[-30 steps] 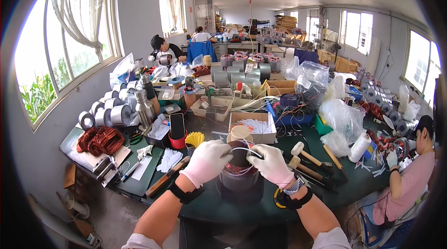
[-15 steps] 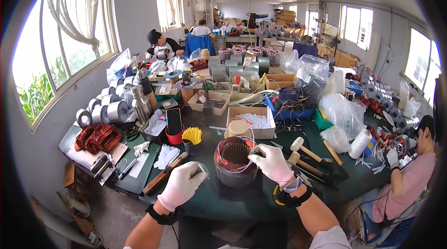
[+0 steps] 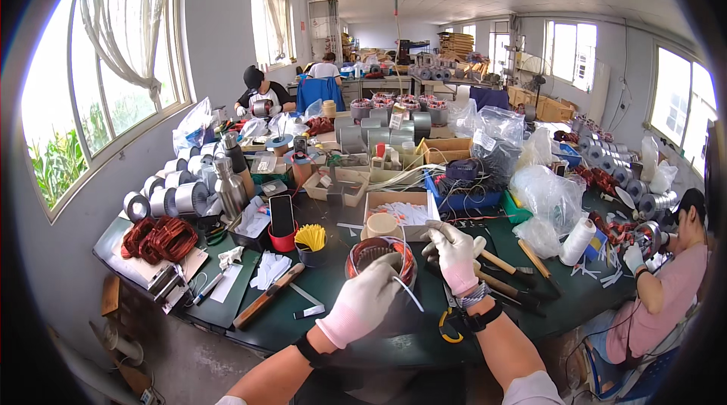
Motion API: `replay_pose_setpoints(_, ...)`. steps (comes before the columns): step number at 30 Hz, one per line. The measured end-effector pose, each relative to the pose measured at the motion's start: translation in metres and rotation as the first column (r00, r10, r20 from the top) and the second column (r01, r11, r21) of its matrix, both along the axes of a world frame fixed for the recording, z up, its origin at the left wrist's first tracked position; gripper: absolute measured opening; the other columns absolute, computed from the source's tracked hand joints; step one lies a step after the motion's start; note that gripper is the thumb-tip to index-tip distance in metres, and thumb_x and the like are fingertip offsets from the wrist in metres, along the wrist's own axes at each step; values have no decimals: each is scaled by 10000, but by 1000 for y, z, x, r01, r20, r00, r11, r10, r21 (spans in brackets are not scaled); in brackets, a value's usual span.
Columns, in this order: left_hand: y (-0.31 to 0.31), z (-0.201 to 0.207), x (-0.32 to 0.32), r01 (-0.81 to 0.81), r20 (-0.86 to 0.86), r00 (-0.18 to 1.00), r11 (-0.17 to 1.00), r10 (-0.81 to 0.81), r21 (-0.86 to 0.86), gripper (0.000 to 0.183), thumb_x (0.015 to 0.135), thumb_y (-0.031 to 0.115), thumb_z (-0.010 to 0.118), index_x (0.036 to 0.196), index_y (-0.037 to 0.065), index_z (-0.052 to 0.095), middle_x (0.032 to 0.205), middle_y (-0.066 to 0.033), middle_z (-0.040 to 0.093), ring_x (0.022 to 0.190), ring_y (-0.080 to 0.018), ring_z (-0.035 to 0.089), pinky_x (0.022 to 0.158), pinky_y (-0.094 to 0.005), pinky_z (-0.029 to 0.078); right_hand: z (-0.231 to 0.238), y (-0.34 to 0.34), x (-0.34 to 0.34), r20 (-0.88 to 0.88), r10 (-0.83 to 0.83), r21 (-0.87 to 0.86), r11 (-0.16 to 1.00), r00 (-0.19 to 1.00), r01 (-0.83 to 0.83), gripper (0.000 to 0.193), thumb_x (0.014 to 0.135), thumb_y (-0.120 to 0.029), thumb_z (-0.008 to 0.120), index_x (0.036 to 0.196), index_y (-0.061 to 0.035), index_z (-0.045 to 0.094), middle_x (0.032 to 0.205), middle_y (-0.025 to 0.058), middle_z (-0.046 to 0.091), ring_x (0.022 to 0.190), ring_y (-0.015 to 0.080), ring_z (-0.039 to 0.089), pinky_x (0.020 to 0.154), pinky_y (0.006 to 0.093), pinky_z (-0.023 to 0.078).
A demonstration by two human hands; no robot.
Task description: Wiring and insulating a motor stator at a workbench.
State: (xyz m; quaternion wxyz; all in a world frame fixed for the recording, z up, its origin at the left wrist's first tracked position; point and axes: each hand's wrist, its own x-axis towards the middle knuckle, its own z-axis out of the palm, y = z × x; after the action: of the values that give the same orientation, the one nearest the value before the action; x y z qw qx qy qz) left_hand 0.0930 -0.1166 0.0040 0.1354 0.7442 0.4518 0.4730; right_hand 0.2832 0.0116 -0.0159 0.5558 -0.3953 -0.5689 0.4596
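Note:
A motor stator (image 3: 416, 272) with red-brown windings stands upright on the green table in front of me, partly hidden by my left hand. My left hand (image 3: 356, 303), in a white glove, reaches over its near left side with the fingertips together. A thin white strip (image 3: 409, 293) sticks out from those fingers, slanting down to the right. A white cord (image 3: 404, 236) loops up at the stator's rim. Just right of the stator my gloved right hand (image 3: 453, 257) is raised, thumb and fingers bent but apart, with nothing visible between them.
Yellow-handled scissors (image 3: 450, 327) lie below my right wrist, mallets (image 3: 503, 262) beyond it. A wooden-handled tool (image 3: 265, 297) and a cup of yellow strips (image 3: 310, 238) are on the left. A box of white slips (image 3: 397, 209) stands behind the stator. A co-worker (image 3: 663, 284) sits at right.
My left hand has moved right, from beside the stator to over it, with the white strip at its fingers. My right hand has come off the stator's rim, up and to the right.

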Motion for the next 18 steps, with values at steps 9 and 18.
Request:
replay_pose_setpoints(9, 8, 53, -6, 73, 346, 938, 987, -19, -145, 128, 1040, 9, 576, 1120, -54, 654, 972, -92, 741, 879, -143, 744, 824, -284, 610, 59, -63, 23, 75, 4, 415, 909, 997, -35, 224, 1035, -62, 631, 1211, 42, 724, 949, 56, 761, 757, 79, 705, 665, 201, 549)
replay_pose_setpoints(18, 2, 79, 12, 241, 684, 719, 967, -120, -84, 135, 1015, -46, 582, 1125, -54, 660, 1017, -120, 744, 881, -176, 760, 832, -299, 632, 47, -62, 1, 286, -332, 709, 704, 899, 34, 201, 969, -20, 659, 1156, -23, 732, 1057, 160, 743, 960, 345, 734, 843, 377, 583)
